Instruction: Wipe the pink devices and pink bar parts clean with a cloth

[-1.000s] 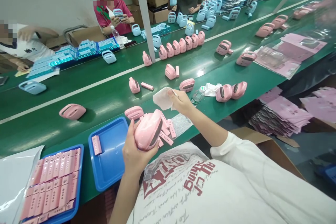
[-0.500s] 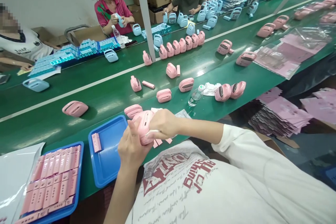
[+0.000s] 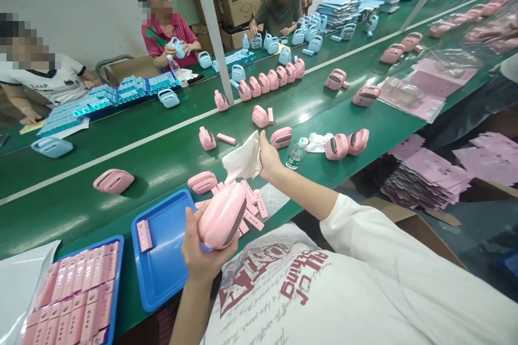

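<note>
My left hand point(image 3: 202, 256) is wrapped round a pink rounded plastic device point(image 3: 222, 215) with a dark panel on its side, held above the bench's near edge. Up and to the right, my right hand point(image 3: 270, 157) grips a white cloth point(image 3: 244, 157), which hangs out to the left of the fingers. Beneath and behind the held device lies a loose pile of pink stick-shaped parts point(image 3: 254, 207) with small buttons. Another pink device point(image 3: 202, 182) rests just beyond my left hand.
A blue tray point(image 3: 159, 299) left of my hand holds one pink stick; another tray point(image 3: 117, 269) is packed with them. A bottle point(image 3: 297, 153) stands right. Pink devices point(image 3: 113, 181) dot the green belt point(image 3: 170, 151). Several co-workers point(image 3: 170, 38) handle blue devices opposite.
My right hand has moved away from the device, up and right, with the cloth now hanging open. My left hand has turned the device, so its dark panel shows.
</note>
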The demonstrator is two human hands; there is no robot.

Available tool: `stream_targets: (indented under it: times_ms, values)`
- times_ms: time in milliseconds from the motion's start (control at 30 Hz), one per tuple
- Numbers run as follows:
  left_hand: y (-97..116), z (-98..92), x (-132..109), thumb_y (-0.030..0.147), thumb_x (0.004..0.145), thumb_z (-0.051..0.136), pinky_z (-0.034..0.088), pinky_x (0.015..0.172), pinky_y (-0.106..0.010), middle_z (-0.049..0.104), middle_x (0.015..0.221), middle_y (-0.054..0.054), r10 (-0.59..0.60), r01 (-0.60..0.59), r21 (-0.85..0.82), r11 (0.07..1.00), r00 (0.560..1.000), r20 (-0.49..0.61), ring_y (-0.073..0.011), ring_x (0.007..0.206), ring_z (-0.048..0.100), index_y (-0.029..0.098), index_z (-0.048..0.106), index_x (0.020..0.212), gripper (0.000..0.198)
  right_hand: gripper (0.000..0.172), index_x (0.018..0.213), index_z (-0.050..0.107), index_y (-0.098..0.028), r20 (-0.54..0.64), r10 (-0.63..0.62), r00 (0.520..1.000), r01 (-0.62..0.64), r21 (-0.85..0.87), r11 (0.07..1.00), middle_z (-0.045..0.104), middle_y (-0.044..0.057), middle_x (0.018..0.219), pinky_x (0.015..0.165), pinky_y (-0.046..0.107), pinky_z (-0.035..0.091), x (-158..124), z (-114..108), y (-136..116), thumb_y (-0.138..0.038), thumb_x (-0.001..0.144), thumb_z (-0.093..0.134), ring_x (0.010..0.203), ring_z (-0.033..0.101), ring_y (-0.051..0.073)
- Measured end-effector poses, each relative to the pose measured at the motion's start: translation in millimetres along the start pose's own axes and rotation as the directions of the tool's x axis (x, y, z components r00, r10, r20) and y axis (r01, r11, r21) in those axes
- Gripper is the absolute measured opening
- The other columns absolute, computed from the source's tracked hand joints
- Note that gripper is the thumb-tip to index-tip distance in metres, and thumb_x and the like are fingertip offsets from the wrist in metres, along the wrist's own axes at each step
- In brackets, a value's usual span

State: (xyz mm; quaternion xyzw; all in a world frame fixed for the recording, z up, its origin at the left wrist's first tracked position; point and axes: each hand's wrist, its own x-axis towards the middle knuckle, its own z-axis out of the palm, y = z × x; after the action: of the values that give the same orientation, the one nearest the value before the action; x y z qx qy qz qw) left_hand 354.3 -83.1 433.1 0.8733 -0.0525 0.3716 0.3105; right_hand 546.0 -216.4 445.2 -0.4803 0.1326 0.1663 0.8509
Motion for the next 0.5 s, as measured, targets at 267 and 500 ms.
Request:
stream_targets:
  times_ms: [267, 500]
  values:
    - [4.8, 9.8, -2.3, 0.029, 0.054, 0.081, 0.05, 0.087, -0.039, 0.059, 0.116, -0.009, -0.672, 0.572, -0.487, 0.66, 0.74, -0.042, -0.026, 0.103, 0.059, 0.022, 0.049, 0.129, 0.082, 0.061, 0.117, 0.059, -0.018, 0.594, -0.152, 0.79, 0.286, -0.137, 0.948, 0.057, 0.007, 0.128, 0.106, 0.033, 0.036, -65.2, -7.0, 41.8, -0.058, 0.07, 0.065, 0.123, 0.048, 0.021]
    - [14.2, 20.0, 11.5, 0.024, 0.058, 0.078, 0.051, 0.083, -0.036, 0.062, 0.105, -0.006, -0.764, 0.583, -0.646, 0.492, 0.645, 0.0, -0.0195, 0.092, 0.062, 0.02, 0.057, 0.111, 0.057, 0.054, 0.14, 0.037, -0.02, 0.61, -0.255, 0.751, 0.498, -0.267, 0.825, 0.045, 0.008, 0.141, 0.111, 0.036, 0.03, -73.4, -11.4, 67.3, -0.049, 0.095, 0.025, 0.132, 0.04, 0.018]
